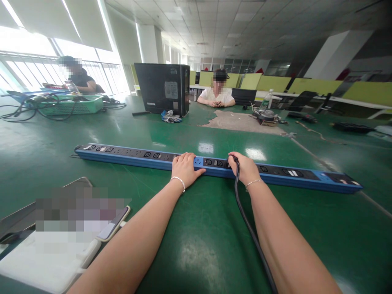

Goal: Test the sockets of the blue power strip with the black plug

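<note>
A long blue-and-black power strip (165,162) lies across the green table in front of me. Over its middle, just left of a blue socket, my left hand (184,168) grips it, fingers on top and thumb along the front edge. My right hand (245,168) is closed round the plug end of a black cable (240,204), right at the sockets right of centre. Fingers hide most of the plug, so I cannot tell how deep it sits. From there the cable runs down toward me between my forearms.
At lower left are a white case (39,261) and a phone (114,224). Farther back stand a black computer tower (162,87), gloves (170,117), a green basket (73,107) with cables, and a bottle (268,100). Two people sit across the table.
</note>
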A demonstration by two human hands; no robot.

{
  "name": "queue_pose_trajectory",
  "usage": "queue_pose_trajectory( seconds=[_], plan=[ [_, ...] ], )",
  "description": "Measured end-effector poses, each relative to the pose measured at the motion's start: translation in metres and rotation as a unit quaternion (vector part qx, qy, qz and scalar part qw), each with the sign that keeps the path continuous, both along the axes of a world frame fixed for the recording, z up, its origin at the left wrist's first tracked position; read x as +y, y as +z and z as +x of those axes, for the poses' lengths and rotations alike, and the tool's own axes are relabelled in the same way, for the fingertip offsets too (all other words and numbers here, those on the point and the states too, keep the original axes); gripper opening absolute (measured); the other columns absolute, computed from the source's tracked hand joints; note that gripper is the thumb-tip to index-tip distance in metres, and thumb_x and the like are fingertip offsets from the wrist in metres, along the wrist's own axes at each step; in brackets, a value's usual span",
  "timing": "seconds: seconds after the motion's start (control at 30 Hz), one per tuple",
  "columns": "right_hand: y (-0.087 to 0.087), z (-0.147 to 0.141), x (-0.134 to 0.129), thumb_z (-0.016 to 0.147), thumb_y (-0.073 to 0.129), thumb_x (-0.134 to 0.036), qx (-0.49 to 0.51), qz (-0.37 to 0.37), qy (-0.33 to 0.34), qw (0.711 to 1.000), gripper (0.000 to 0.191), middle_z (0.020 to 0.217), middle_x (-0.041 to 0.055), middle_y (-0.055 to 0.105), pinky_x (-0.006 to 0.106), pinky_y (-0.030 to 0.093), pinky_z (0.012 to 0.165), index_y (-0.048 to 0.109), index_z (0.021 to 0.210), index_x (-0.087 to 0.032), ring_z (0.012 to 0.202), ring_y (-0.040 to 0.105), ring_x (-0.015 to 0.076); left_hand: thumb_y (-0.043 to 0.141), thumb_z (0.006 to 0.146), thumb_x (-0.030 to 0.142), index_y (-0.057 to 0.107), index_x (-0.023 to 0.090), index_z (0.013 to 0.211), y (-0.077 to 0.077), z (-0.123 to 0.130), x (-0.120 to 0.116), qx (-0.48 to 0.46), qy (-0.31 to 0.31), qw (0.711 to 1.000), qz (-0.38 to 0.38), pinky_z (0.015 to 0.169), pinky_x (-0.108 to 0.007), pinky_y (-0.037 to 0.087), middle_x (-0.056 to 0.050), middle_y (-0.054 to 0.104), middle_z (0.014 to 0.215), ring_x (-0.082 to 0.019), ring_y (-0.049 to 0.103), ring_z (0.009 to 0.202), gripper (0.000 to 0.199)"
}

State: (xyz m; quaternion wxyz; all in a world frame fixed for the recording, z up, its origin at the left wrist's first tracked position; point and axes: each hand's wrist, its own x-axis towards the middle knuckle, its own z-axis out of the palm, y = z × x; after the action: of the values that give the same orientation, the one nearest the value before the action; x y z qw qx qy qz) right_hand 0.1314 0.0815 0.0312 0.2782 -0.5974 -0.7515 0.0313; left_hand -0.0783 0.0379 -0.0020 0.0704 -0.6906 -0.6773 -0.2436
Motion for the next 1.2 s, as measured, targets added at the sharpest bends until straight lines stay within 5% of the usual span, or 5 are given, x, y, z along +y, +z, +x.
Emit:
queue_pose_trajectory(
  seconds=[0.6,1.2],
  plan=[
    [-0.016,0.007,0.0,0.081,0.042,-0.038,0.13,0.036,0.035,0.99,0.037,0.074,0.0056,0.068,0.027,0.047,0.065,0.065,0.101,-0.017,0.067,0.062,0.0173,0.055,0.072,0.059,0.049,0.023,0.116,-0.001,-0.001,0.001,-0.004,-0.008,1.0,0.006,0.101,-0.04,0.025,-0.006,0.052,0.127,-0.025,0.039,0.123,0.057],
    [-0.014,0.013,0.001,0.081,0.042,-0.039,0.128,0.028,0.085,0.988,0.034,0.071,0.0038,0.065,0.026,0.045,0.059,0.062,0.096,-0.017,0.058,0.058,0.0149,0.054,0.072,0.058,0.049,0.024,0.117,0.002,0.0,0.0,-0.004,-0.003,1.0,-0.005,0.101,-0.039,0.024,-0.006,0.051,0.129,-0.025,0.038,0.123,0.056]
  ],
)
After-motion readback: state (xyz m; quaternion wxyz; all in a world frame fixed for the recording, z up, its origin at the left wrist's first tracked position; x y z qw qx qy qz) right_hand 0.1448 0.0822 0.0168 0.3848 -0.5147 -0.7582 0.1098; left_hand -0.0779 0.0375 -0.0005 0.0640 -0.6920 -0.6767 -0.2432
